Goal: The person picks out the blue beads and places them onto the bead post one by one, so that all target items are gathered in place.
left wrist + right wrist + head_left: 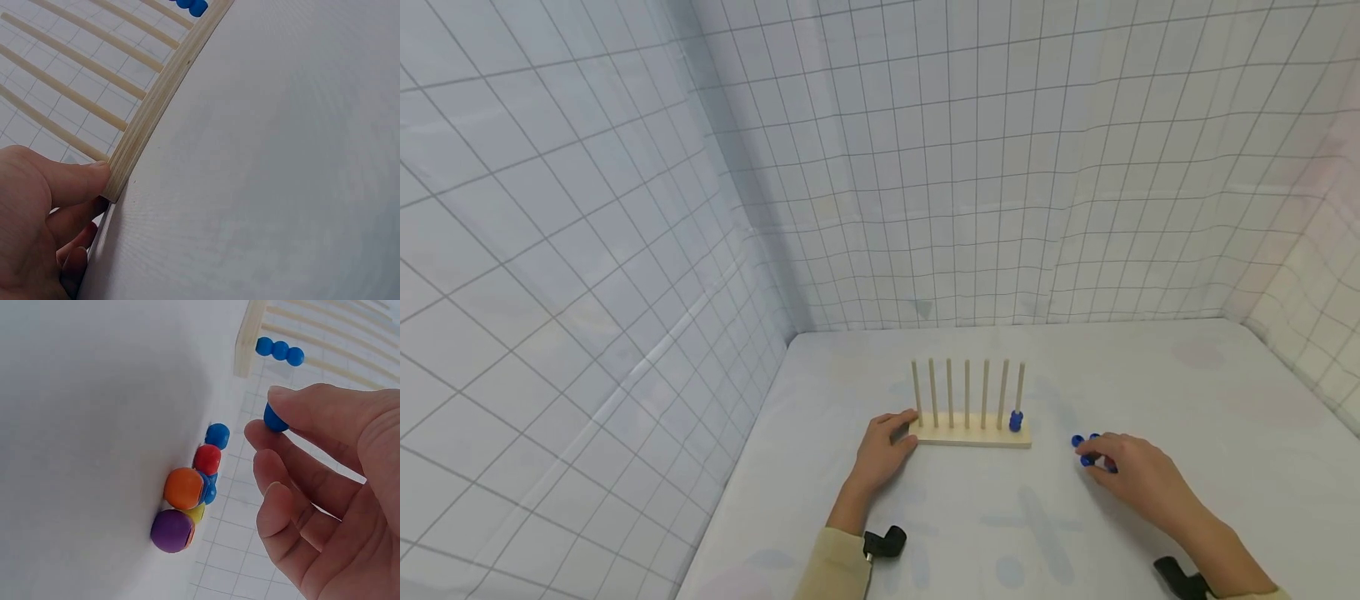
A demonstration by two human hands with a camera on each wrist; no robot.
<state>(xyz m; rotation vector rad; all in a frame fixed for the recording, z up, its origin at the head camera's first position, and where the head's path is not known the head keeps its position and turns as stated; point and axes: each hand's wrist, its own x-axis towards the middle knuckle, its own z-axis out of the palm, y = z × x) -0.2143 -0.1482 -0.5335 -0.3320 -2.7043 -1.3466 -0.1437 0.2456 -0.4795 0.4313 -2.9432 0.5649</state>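
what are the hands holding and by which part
The right hand pinches a blue bead by its sides, between thumb and index finger. The left hand holds the wooden peg stand by the left end of its base.

Wht-covered table (962, 487) w/ rounded far corners, wht grid-lined fabric walls (955, 167) up past its far, L & R edges.

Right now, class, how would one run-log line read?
left hand: holds wooden peg rack | right hand: pinches blue bead | rightmost peg: three blue beads
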